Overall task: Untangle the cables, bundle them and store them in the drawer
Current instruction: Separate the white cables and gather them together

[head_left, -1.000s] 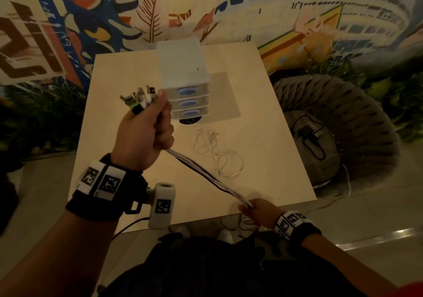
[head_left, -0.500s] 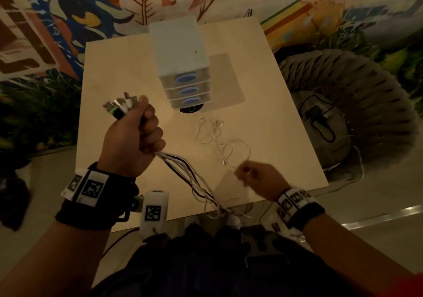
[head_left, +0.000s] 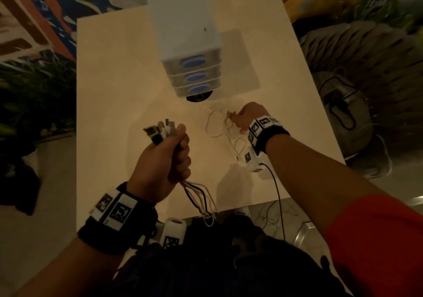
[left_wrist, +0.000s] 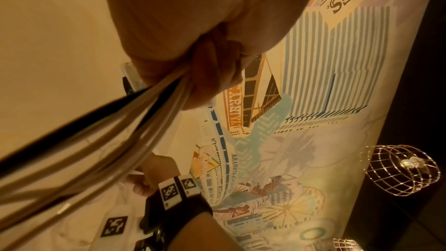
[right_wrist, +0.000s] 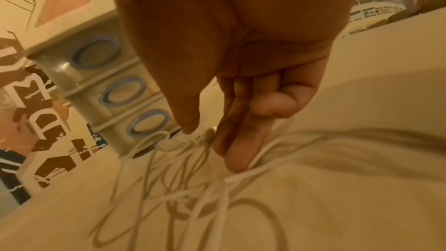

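Above table, left hand (head_left: 163,159) fisted

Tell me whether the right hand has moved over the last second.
Yes. The right hand went from the table's near edge up toward the drawer unit, and is now at the loose white cable.

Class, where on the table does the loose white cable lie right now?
In the head view the loose white cable lies on the table, right of centre, just in front of the drawer unit, at the right hand.
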The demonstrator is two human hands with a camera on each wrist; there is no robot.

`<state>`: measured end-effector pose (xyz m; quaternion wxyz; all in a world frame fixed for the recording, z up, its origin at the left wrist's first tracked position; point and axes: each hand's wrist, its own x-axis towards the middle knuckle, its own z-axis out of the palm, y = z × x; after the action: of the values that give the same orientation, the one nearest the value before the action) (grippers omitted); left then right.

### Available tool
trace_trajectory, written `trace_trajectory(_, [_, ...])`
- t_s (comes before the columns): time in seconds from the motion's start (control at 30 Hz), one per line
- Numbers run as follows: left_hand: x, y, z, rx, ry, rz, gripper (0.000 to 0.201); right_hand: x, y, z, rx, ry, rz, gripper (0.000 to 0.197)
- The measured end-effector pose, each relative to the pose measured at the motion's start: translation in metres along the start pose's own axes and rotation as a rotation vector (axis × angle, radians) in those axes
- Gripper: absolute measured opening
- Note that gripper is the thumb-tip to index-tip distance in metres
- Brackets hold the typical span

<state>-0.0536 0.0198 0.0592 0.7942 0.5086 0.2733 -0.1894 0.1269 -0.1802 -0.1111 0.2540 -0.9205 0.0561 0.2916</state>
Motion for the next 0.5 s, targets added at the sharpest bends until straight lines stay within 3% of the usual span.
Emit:
trace_trajectory(0.17, [0.007, -0.001, -0.008, 0.027, 0.005, -0.024, 0.038, 0.010, -0.004, -0.001, 0.050, -0.028, 0.020, 0.043])
trace_trajectory(0.3, [0.014, -0.003, -0.009, 0.047, 0.018, -0.035, 0.038, 0.012, -0.002, -0.001, 0.091, -0.032, 0.048, 0.052])
trace_trajectory(0.43, [0.016, -0.007, -0.008, 0.078, 0.018, -0.046, 0.038, 0.039, 0.013, 0.007, 0.164, -0.035, 0.056, 0.081])
trace_trajectory(0.5, [0.015, -0.009, -0.006, 0.103, 0.017, -0.056, 0.038, 0.045, 0.010, 0.006, 0.160, -0.032, 0.048, 0.072])
